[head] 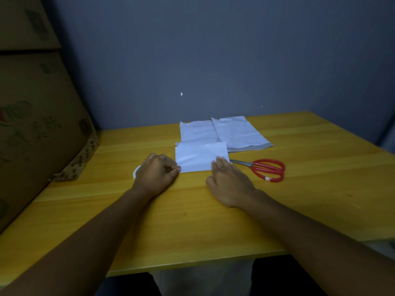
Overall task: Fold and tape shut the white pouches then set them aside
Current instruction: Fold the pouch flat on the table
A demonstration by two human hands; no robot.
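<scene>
Thin white pouch (201, 158) looks light and slippery. Left hand (157, 175) pinches its corner; right hand (229, 183) presses flat, fingers straight.

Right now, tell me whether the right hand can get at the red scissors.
Probably yes. The right hand rests flat on the folded pouch's corner, and the scissors lie just to its right on bare table, nothing between.

Folded white pouch (201, 157) flat on table, two unfolded pouches (222, 131) behind
</scene>
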